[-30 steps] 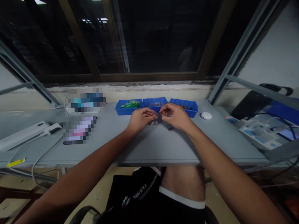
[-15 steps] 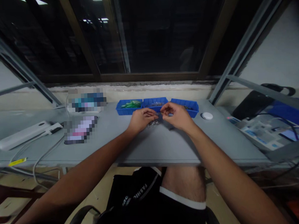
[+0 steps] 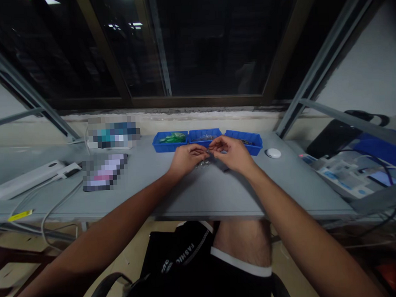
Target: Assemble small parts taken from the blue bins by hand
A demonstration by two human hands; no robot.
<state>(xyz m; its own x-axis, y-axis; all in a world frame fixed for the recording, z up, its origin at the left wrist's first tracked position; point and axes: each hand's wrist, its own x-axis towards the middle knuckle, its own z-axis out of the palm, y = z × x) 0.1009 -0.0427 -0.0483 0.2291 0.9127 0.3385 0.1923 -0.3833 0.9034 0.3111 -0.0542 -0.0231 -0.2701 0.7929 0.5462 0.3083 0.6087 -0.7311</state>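
Note:
My left hand (image 3: 189, 158) and my right hand (image 3: 230, 153) meet fingertip to fingertip over the grey table (image 3: 216, 196). Both are closed in a pinch around something small between them, too tiny and dim to name. Just beneath the fingers lies a small heap of shiny, clear or metallic pieces (image 3: 203, 164). A small dark object (image 3: 224, 168) shows under my right hand, mostly hidden by it. Behind the hands stand a blue bin with green pieces (image 3: 170, 147), a middle blue bin with clear-looking pieces (image 3: 197, 133), and a right blue bin with dark small parts (image 3: 257, 149).
A round white case (image 3: 273, 153) sits right of the bins. To the left lie a phone (image 3: 105, 172), a white power strip (image 3: 28, 178) and cables. A cluttered box (image 3: 342, 179) and black bag (image 3: 335, 131) are at far right. Metal frame posts rise on both sides.
The right fingertips have moved slightly left, closer to the left fingertips. The left hand stays almost in place, and the view has shifted a little.

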